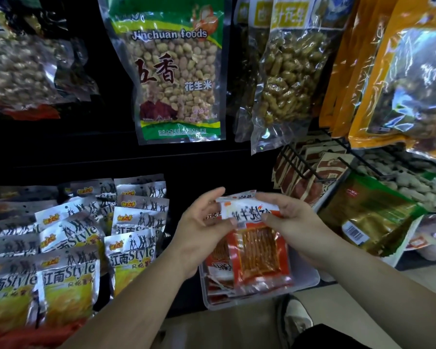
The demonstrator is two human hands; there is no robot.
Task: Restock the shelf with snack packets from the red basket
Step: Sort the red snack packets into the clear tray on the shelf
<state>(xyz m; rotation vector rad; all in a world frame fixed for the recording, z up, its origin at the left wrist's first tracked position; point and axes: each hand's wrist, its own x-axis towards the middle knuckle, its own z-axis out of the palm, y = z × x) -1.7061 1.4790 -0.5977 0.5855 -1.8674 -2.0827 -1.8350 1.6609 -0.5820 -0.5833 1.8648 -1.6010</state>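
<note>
Two bare hands meet at the middle of the view, both gripping one red-and-white snack packet (249,214) by its white top edge. The left hand (199,230) pinches the packet's left corner, thumb on the front and fingers behind. The right hand (295,222) pinches the right corner the same way. A second white packet edge peeks out just behind the top; whether it is also gripped cannot be told. The packet's red lower half, with a clear window showing orange strips, hangs down over a clear plastic bin (308,277) that holds more packets of the same kind.

Left of the bin, silver-and-yellow packets (68,273) printed "Style" stand in crowded rows on the dark shelf (86,157). Above them hangs a green-trimmed bag of peanuts (176,79) marked "Jinchuan foods". Right of it hangs a clear bag of peanuts in their shells (287,79), then orange bags (378,71). A green-and-gold packet (370,212) lies to the right of the hands.
</note>
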